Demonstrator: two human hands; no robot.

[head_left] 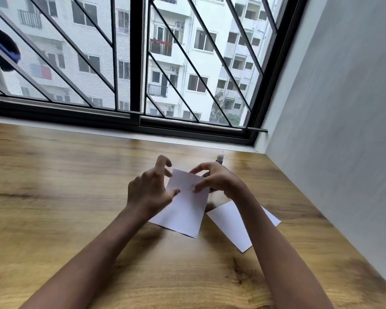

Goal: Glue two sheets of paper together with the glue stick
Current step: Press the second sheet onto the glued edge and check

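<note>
Two white paper sheets lie on the wooden table (76,197). My left hand (149,190) and my right hand (218,181) both pinch the far end of the first sheet (185,210), lifting that end while its near edge rests on the table. The second sheet (234,226) lies flat to the right, partly under my right forearm. The glue stick (220,157) stands upright just beyond my right hand, its white top showing and its lower part hidden by my fingers.
A grey wall (343,108) bounds the table on the right. A black-framed barred window (138,63) runs along the table's far edge. A dark cloth (2,47) hangs at the upper left.
</note>
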